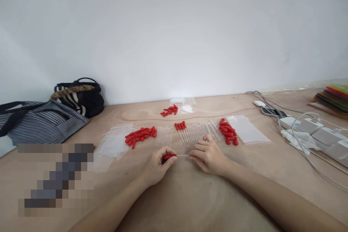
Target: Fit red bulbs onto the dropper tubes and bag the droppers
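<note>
Between my two hands a clear glass dropper tube (182, 156) lies level, a little above or on the table. My left hand (159, 165) is closed around a red rubber bulb (169, 157) at the tube's left end. Fingers of my right hand (208, 156) pinch the tube's other end. Just beyond the hands lies a row of clear tubes (199, 134), several of them topped with red bulbs (180, 125). A shorter row of tubes (164, 136) is to its left. Loose red bulbs form a left pile (141, 135) and a right pile (227, 131).
Plastic zip bags (116, 139) lie at left, another bag (248, 129) at right. Farther back are small red bulbs (169, 110) and tubes (186, 108). A striped bag (43, 119) and black bag (89, 98) stand left. Chargers with cables (312, 127) and coloured sheets (334, 98) are right.
</note>
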`<action>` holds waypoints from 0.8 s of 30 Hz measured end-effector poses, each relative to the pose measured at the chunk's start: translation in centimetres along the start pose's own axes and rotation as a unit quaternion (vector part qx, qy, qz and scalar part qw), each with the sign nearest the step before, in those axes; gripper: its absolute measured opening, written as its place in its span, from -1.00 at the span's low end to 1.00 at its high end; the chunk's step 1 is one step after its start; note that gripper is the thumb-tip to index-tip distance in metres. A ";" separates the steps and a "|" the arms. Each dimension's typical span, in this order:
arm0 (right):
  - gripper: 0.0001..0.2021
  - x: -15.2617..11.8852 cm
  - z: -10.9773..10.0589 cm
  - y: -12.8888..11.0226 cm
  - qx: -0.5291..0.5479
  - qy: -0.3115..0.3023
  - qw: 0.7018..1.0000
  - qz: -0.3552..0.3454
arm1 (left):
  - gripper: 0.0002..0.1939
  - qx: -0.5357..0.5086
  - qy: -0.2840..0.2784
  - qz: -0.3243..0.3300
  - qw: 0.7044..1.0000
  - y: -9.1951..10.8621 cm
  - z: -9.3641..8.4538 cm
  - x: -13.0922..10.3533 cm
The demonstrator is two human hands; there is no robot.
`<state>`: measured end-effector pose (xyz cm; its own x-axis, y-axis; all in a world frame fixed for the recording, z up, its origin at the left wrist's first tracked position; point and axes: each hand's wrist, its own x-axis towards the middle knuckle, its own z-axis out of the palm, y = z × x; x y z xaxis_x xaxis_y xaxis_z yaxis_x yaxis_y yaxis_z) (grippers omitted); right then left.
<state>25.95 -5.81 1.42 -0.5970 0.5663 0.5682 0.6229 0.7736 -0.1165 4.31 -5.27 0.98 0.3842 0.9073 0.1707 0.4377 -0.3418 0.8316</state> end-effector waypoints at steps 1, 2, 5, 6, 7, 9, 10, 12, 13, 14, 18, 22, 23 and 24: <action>-0.81 0.1 0.0 0.0 0.006 -0.006 1.000 0.009 | -0.82 0.010 0.020 0.005 1.000 -0.1 -0.1 0.0; -0.81 0.1 0.0 0.1 0.014 -0.011 0.999 0.027 | -0.77 0.031 0.053 0.013 0.998 -0.1 -0.2 0.1; -0.79 0.9 0.4 0.6 0.024 0.000 0.987 0.159 | -0.69 0.141 0.187 0.054 0.971 -0.6 -1.0 0.5; -0.77 1.4 0.7 0.9 0.021 0.007 0.976 0.219 | -0.71 0.179 0.221 0.067 0.956 -0.8 -1.4 0.6; -0.75 1.9 0.9 1.1 0.015 0.011 0.961 0.276 | -0.74 0.208 0.243 0.078 0.944 -1.0 -1.7 0.7; -0.74 3.2 1.5 1.4 0.004 0.003 0.932 0.362 | -0.80 0.245 0.259 0.096 0.929 -1.4 -2.4 0.9; -0.74 3.9 1.7 1.4 -0.002 -0.008 0.921 0.389 | -0.83 0.256 0.261 0.102 0.925 -1.5 -2.6 1.0; -0.75 5.0 2.2 1.4 -0.013 -0.027 0.908 0.418 | -0.87 0.274 0.264 0.111 0.918 -1.8 -3.1 1.1; -0.76 5.4 2.3 1.3 -0.019 -0.037 0.904 0.425 | -0.88 0.283 0.268 0.115 0.914 -2.0 -3.4 1.2; -0.76 5.7 2.4 1.2 -0.026 -0.048 0.902 0.428 | -0.88 0.294 0.272 0.115 0.909 -2.1 -3.6 1.3; -0.74 6.2 2.7 1.0 -0.064 -0.087 0.892 0.439 | -0.89 0.353 0.297 0.057 0.885 -2.9 -5.0 1.8; -0.70 6.0 2.7 1.2 -0.094 -0.112 0.883 0.446 | -0.90 0.405 0.298 -0.053 0.863 -3.2 -6.1 2.1; -0.69 6.0 2.6 1.2 -0.101 -0.113 0.883 0.444 | -0.89 0.413 0.294 -0.068 0.859 -3.2 -6.2 2.1; -0.68 6.0 2.6 1.2 -0.106 -0.110 0.885 0.439 | -0.89 0.419 0.290 -0.077 0.857 -3.2 -6.4 2.2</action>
<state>21.77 -0.77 2.54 0.0956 0.9828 0.1582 0.9625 -0.0508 -0.2663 -1.41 -0.66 2.07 -0.0926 0.8433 0.5295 0.9705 -0.0423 0.2372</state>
